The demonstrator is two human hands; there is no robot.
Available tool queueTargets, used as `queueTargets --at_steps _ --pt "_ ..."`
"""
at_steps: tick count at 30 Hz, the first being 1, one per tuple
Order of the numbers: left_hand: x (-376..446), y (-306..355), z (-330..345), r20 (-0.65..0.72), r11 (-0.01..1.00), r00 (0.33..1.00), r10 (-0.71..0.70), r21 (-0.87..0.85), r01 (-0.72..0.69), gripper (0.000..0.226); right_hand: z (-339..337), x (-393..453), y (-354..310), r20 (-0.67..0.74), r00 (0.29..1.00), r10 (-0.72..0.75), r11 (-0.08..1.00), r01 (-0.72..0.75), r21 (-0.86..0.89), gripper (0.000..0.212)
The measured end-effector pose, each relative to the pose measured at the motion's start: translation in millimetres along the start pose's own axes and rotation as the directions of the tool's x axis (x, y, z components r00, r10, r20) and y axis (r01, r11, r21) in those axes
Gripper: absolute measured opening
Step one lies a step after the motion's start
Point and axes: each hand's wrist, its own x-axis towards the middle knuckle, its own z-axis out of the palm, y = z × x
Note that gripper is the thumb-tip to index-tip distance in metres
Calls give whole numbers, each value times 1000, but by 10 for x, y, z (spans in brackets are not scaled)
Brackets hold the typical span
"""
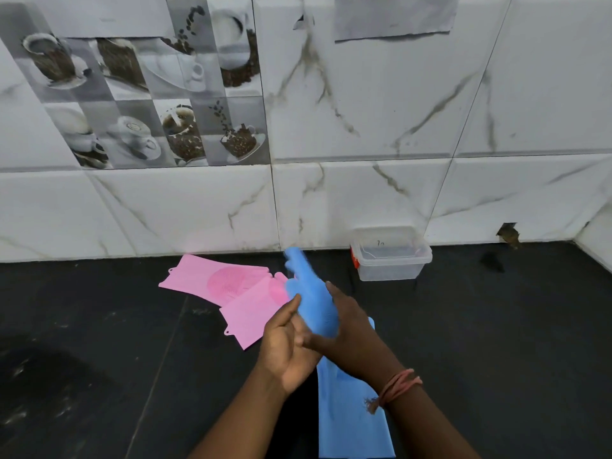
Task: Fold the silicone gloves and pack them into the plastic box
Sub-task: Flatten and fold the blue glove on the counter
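— Looking down over the black counter (99, 326): what have the hands got?

— Both are on the blue silicone glove (314, 303). I see the left hand (286, 346) with its fingers partly curled, thumb stretched up against the glove's left edge. The right hand (347, 329) lies along the glove's right side, its fingers wrapped round behind, so I cannot tell how tightly they close. A reddish thread band (399, 384) sits on the right wrist.

— Is the glove flat?

— No. Its finger end is lifted and blurred, pointing toward the tiled wall (364, 127). More blue silicone (351, 425) runs down under the right forearm to the bottom edge; I cannot tell whether it is the same glove's cuff or a second one.

— And the pink ones?

— Two pink silicone gloves (212, 279) lie flat on the counter to the left, overlapping, bristle pads up; the nearer one is partly behind the left hand.

— The box?

— I see the clear plastic box (390, 270) standing open against the wall, to the right beyond the hands, an orange clip on its left side. It is apart from all the gloves.
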Motion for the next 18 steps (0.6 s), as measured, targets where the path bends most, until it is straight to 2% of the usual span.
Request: queueTargets --at_steps 1,4,5,6,7,8,9,10,11,13,15,16,17,18 --pt "2 1 51 12 996 1000 -11 90 9 55 57 -2 27 6 1000 15 998 -15 55 93" --pt "11 92 162 18 937 997 -71 343 61 59 177 -50 177 -148 989 18 978 13 209 30" --pt "16 120 165 -23 900 997 -70 430 73 55 145 -62 235 -214 975 56 964 3 268 26" --pt "36 139 122 -102 852 994 -25 519 74 48 79 -60 306 -252 961 118 930 -18 366 32" --pt "70 141 56 -201 786 977 69 614 71 42 -15 -58 380 -231 956 181 867 -45 496 37" --pt "105 136 -27 -279 717 947 162 693 81 39 -106 -49 452 -151 960 234 756 -82 650 37" --pt "109 129 -91 -325 675 925 195 729 113 44 -186 -44 520 -39 966 255 632 -135 763 34" --pt "95 101 -151 -347 682 929 132 712 169 51 -251 -48 581 62 964 258 503 -189 843 32" --pt "56 60 -197 -335 737 942 10 639 219 55 -284 -63 652 142 952 272 421 -251 872 33" --pt "-7 -66 -277 -263 843 945 -194 448 298 58 -235 -134 818 256 921 294 337 -350 874 42" --pt "-28 -254 -355 -211 897 948 -240 325 299 57 -88 -232 972 354 887 296 222 -425 878 47" --pt "-26 -363 -399 -216 903 948 -233 314 293 51 -11 -276 1043 374 862 342 223 -461 859 46" --pt "-22 -470 -432 -253 896 944 -210 337 290 45 45 -306 1102 347 841 415 305 -488 818 41" --pt "-21 -548 -443 -321 873 934 -160 396 286 41 81 -326 1138 276 834 478 443 -500 744 36"
